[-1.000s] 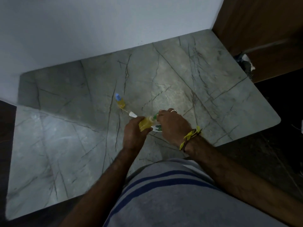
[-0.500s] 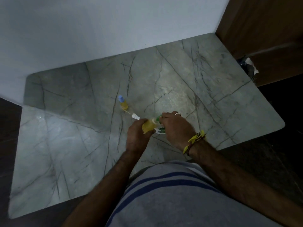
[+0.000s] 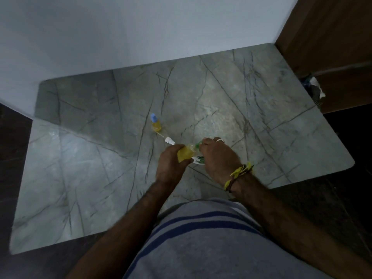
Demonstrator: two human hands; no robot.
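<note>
While the bottle (image 3: 184,158) is held between both hands, its cap (image 3: 197,145) is judged to be the part being worked.

The bottle is gripped round its body by the left hand (image 3: 171,166), and the green cap is pinched by the right hand (image 3: 218,160), so both hands are clamped, close together, on the one thing. Its long axis is laid nearly level, from the left palm toward the right fingers, neck to the right; any twist would turn about that axis. A white item (image 3: 198,160) with green print is seen just under the hands and cannot be identified. Just beyond the left hand a nozzle (image 3: 168,140) is laid on the table (image 3: 261,117); farther out a small bottle (image 3: 156,123) is stood upright.
</note>
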